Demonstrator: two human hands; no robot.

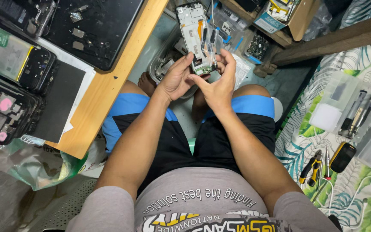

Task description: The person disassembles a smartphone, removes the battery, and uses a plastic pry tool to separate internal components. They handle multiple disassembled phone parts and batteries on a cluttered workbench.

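We look down from the head camera at a seated person's lap, and at twelve o'clock both hands meet around an opened phone frame, a long white chassis with its insides bared and an orange strip showing near its middle. The left hand cups the lower end of the frame from the nine o'clock side, fingers curled up around its edge and so closed on it. The right hand comes in from three o'clock, its fingers bent against the frame's right edge and thumb laid across the bottom, so it too grips the frame. The upper half of the frame stands free above both hands, tilted slightly toward eleven o'clock.

Just beyond the hands, on the floor, sits a clear plastic tub with small parts in it. At ten o'clock a wooden desk carries a black mat with small metal pieces, several dark phones and a grey sheet. At seven o'clock a crumpled green plastic bag lies under the desk edge. At three o'clock a leaf-patterned cloth holds a clear box of tools, a yellow-and-black device and yellow-handled pliers. A cardboard box stands at one o'clock.
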